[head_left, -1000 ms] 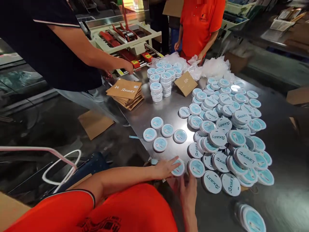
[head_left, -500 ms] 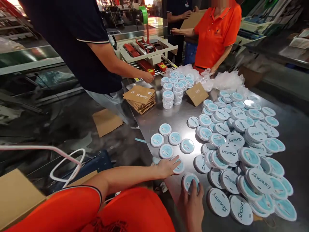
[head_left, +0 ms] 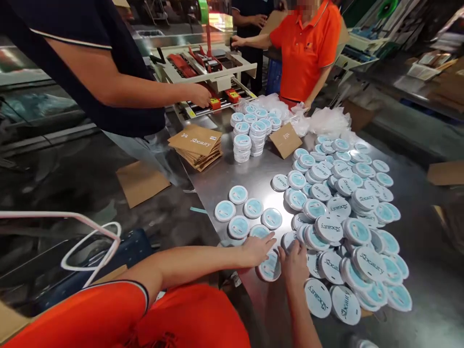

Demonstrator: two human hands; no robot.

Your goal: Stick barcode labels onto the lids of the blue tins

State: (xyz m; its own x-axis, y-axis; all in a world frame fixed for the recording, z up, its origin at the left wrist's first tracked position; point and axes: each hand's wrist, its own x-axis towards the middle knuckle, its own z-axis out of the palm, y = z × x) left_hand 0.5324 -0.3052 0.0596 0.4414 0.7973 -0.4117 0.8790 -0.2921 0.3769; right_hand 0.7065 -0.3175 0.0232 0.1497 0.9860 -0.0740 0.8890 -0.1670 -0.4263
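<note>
Round white tins with pale blue labels cover the steel table (head_left: 250, 181), many with "Sbeauty" lids (head_left: 328, 228) facing up. My left hand (head_left: 258, 250) lies with its fingers apart at the near table edge, between a tin (head_left: 260, 231) and a tilted tin (head_left: 269, 267). My right hand (head_left: 294, 263) comes up from below, its fingertips on the rim of a tin (head_left: 289, 240) at the edge of the large spread. A group of several tins (head_left: 238, 227) lies loose left of my hands.
Stacked tins (head_left: 250, 135) and kraft sleeves (head_left: 195, 147) stand at the table's far end, near plastic film (head_left: 328, 121). A co-worker's hand (head_left: 200, 95) reaches over a carton sealing machine (head_left: 206, 67). Another co-worker in an orange shirt (head_left: 304, 53) stands beyond. Cardboard (head_left: 141, 182) lies on the floor.
My right hand has moved up the table to a tin at the spread's edge, and the tin it gripped earlier is no longer in it. My left hand stays near the same place. The view shifted slightly.
</note>
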